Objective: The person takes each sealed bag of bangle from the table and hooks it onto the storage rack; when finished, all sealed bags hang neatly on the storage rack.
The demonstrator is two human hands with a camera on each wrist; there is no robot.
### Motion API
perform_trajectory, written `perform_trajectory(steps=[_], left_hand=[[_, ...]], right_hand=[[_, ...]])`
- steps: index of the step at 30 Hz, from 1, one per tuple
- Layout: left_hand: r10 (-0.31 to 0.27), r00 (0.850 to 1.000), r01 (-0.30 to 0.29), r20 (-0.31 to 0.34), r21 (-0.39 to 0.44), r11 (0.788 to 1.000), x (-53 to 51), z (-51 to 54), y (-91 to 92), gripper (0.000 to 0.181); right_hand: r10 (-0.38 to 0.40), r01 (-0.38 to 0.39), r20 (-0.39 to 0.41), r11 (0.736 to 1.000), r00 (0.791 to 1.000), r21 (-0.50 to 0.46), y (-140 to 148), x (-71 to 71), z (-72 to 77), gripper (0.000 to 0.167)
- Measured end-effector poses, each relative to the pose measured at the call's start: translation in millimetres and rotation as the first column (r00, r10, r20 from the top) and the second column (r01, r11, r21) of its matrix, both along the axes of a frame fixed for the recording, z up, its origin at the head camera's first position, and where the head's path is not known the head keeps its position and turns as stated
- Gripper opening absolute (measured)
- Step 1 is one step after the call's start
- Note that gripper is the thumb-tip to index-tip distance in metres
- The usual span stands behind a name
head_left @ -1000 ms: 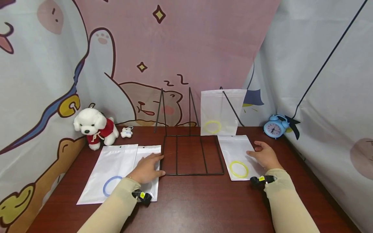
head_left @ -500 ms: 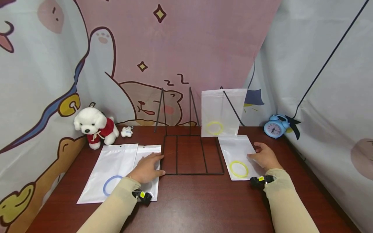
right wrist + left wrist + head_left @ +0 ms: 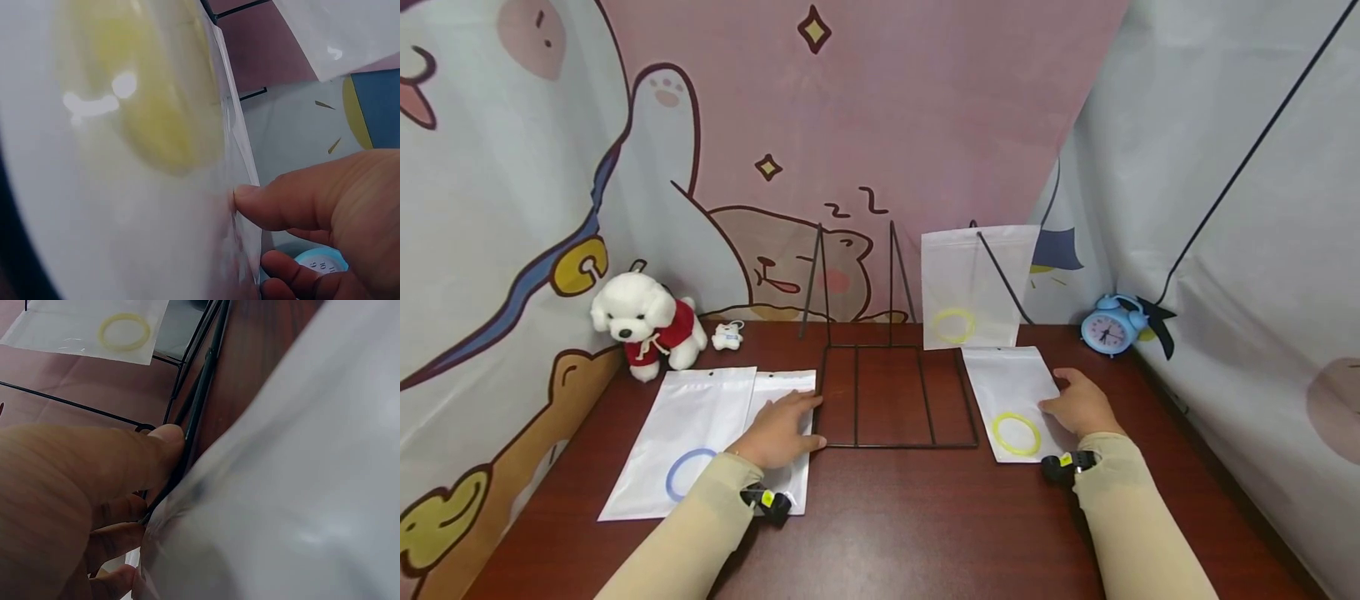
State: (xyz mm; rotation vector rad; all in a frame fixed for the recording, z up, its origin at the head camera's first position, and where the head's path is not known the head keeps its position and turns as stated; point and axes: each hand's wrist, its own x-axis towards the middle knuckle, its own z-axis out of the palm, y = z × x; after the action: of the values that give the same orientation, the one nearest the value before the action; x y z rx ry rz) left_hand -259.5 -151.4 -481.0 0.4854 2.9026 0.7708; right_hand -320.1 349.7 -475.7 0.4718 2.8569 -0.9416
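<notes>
As I look on, the left hand (image 3: 778,431), grip spread, touches the black rack (image 3: 887,447) on the table (image 3: 917,525); the right hand (image 3: 1082,406), also spread, touches the yellow-ringed bag (image 3: 1011,396) beside it.

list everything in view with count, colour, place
Wire rack: 1, black, centre
Bags: 4, white, two flat left, one flat right, one hanging at rack
Blue ring: 1, leftmost bag
Yellow rings: 2, rightmost bags
Plush dog: 1, white, red clothes, left
Small toy: 1, white, beside dog
Alarm clock: 1, blue, right
Table: 1, brown, underneath
Cartoon backdrop: count unclear, pink, white, behind
Wrist cameras: 2, black, wrists
Sleeves: 2, beige, forearms
Left hand: 1, at rack
Right hand: 1, at right bag
</notes>
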Motion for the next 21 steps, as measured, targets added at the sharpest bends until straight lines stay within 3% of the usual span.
perform_trajectory(steps=[21], left_hand=[[0.007,1.0,-0.007,0.003,-0.007,1.0,-1.6,-1.1,-0.2,0.071]], right_hand=[[-0.019,0.019,0.006,0.998,1.0,0.066,-13.1,4.5,7.2,0.078]])
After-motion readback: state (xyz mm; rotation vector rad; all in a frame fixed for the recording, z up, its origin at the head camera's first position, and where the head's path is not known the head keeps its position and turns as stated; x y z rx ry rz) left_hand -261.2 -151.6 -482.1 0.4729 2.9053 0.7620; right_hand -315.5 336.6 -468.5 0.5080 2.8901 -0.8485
